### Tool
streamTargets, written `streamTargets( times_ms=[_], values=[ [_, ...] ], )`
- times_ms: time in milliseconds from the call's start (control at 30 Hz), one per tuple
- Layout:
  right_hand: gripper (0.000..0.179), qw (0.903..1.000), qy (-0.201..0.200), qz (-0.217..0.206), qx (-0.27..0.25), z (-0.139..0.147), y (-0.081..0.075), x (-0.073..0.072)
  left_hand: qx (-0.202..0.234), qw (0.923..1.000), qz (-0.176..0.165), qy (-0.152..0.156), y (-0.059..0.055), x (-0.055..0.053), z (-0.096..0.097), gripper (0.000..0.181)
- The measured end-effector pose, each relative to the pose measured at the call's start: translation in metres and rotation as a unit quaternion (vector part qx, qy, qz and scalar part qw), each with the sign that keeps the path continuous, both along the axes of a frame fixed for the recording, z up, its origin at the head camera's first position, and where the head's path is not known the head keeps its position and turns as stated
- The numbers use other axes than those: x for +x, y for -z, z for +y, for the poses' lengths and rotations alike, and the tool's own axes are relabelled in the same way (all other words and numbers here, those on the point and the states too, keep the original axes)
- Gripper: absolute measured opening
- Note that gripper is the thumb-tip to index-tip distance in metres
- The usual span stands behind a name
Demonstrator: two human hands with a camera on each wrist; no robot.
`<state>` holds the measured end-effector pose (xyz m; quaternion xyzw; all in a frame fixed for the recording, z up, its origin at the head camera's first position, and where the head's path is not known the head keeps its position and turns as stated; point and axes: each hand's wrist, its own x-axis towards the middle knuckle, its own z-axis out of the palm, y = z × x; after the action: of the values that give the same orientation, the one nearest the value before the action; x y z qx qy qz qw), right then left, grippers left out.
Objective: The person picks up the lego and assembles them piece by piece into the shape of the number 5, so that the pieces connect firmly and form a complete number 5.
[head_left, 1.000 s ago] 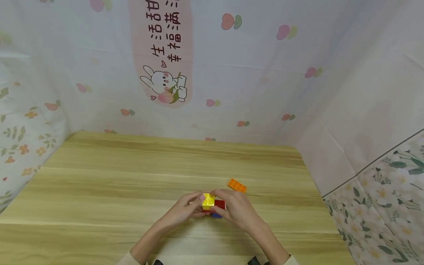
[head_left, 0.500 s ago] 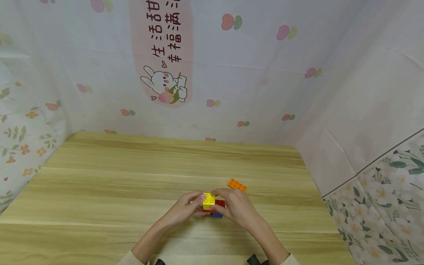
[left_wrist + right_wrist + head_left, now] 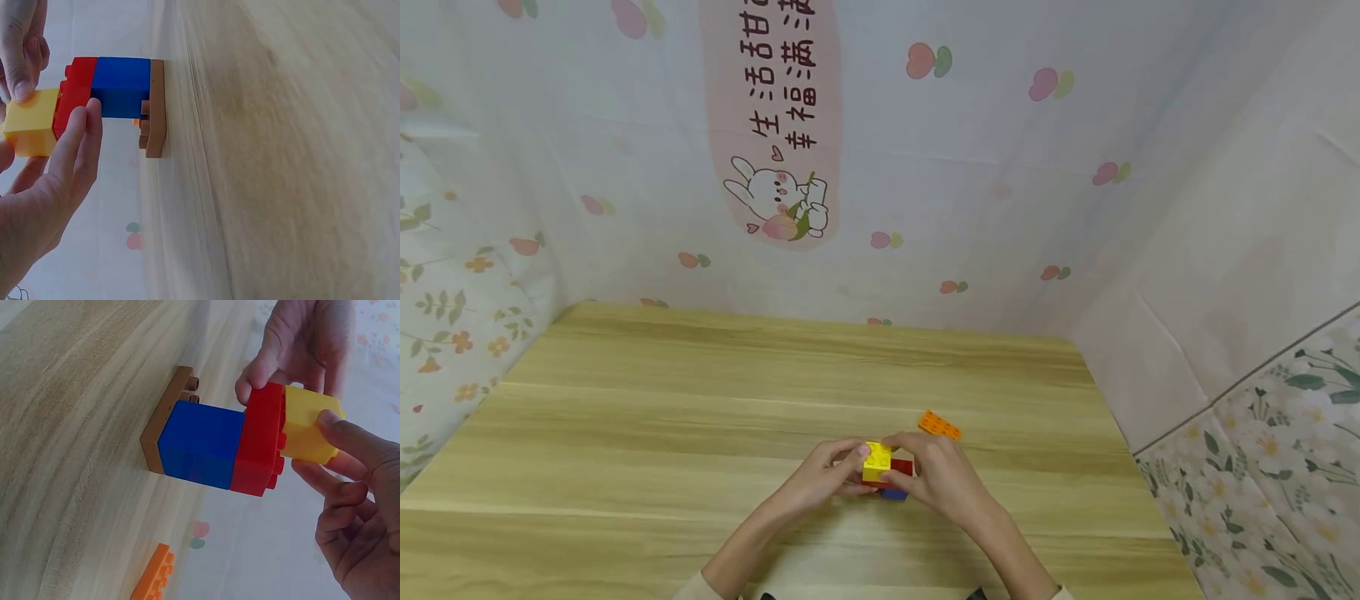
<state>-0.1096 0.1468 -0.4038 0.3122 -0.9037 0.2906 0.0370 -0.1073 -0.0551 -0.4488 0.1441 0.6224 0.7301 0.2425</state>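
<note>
A stack of toy building bricks stands on the table: a brown plate point(image 3: 157, 112) at the bottom, a blue brick point(image 3: 201, 445) on it, then a longer red brick point(image 3: 257, 440) overhanging to the left. At the red brick's left end, a square yellow brick point(image 3: 877, 462) sits over its studs, with a narrow gap showing between them in the right wrist view. My right hand point(image 3: 938, 477) pinches the yellow brick between thumb and fingers. My left hand point(image 3: 820, 479) holds the red brick's overhanging end, fingertips against its side and thumb at the yellow brick.
An orange plate with studs point(image 3: 939, 425) lies on the wooden table point(image 3: 700, 400) just beyond my right hand. Patterned cloth point(image 3: 970, 167) hangs along the back and sides of the table.
The head view has tilted slightly, so everything sits a little lower in it. Both hands keep their hold on the bricks, with hardly any movement.
</note>
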Motion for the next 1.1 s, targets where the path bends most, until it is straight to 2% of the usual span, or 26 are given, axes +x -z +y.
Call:
streamTargets(
  times_ms=[400, 633, 733, 867, 967, 1100],
  values=[
    [0.029, 0.9995, 0.008, 0.028, -0.015, 0.003, 0.007, 0.003, 0.012, 0.9999, 0.001, -0.011, -0.001, 0.002, 0.004, 0.045],
    [0.03, 0.9981, 0.005, 0.037, -0.049, 0.003, 0.013, 0.003, 0.012, 0.9996, -0.01, -0.022, -0.002, 0.002, 0.003, 0.045],
    [0.031, 0.9977, -0.007, 0.019, -0.065, 0.006, 0.016, 0.002, -0.005, 0.9998, -0.005, -0.019, -0.001, 0.002, 0.002, 0.046],
    [0.034, 0.9949, -0.016, -0.046, -0.088, 0.017, 0.017, 0.001, -0.041, 0.999, 0.008, -0.014, 0.0, 0.001, -0.001, 0.048],
    [0.033, 0.9941, 0.021, -0.06, -0.087, 0.031, 0.019, -0.005, -0.063, 0.9978, 0.013, -0.014, -0.001, 0.001, -0.002, 0.05],
    [0.028, 0.9935, 0.096, -0.028, -0.055, 0.05, 0.026, -0.019, -0.092, 0.9955, 0.023, -0.007, -0.005, -0.001, -0.002, 0.053]
  ],
)
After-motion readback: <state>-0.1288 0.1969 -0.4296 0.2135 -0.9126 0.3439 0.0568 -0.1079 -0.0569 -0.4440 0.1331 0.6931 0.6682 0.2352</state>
